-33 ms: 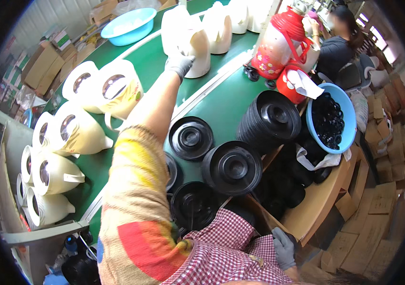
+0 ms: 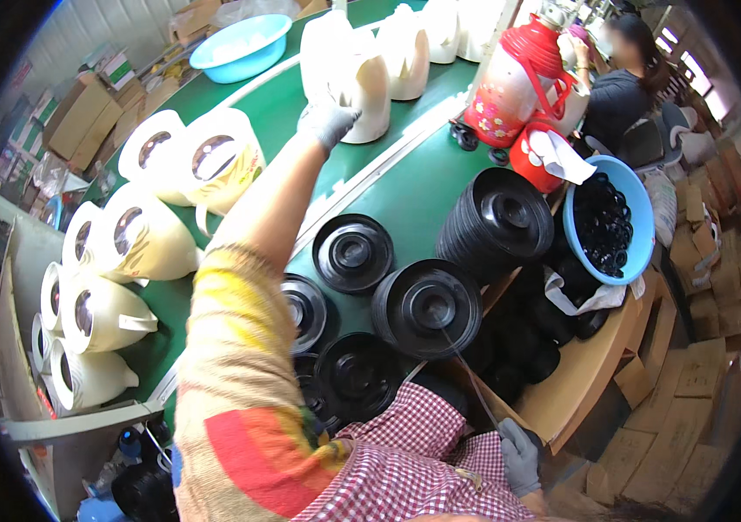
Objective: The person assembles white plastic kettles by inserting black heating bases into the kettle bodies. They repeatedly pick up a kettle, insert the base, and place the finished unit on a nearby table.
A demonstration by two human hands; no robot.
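My left hand (image 2: 331, 124), in a grey glove, reaches far across the green table and is closed at the near side of a white jug-shaped flask body (image 2: 365, 100). Its fingertips are partly lost against the bright surface. Low at the right, my right hand (image 2: 520, 458), also gloved, is closed around a thin dark rod (image 2: 477, 383). The rod slants up toward a round black plastic part (image 2: 429, 306) on a stack. More round black parts (image 2: 353, 253) lie between my arms, some partly hidden by my left sleeve.
Cream jugs (image 2: 146, 230) lie on their sides at the left. A tall black stack (image 2: 497, 222), a red flowered flask (image 2: 503, 104) and a blue basin of black rings (image 2: 601, 165) stand at the right. Another blue basin (image 2: 240, 54) is at the back. A person (image 2: 618, 96) sits far right.
My left forearm has swung slightly left, uncovering more of the black parts beside the sleeve. The rod at my right hand shows more clearly. The whole view has shifted a little.
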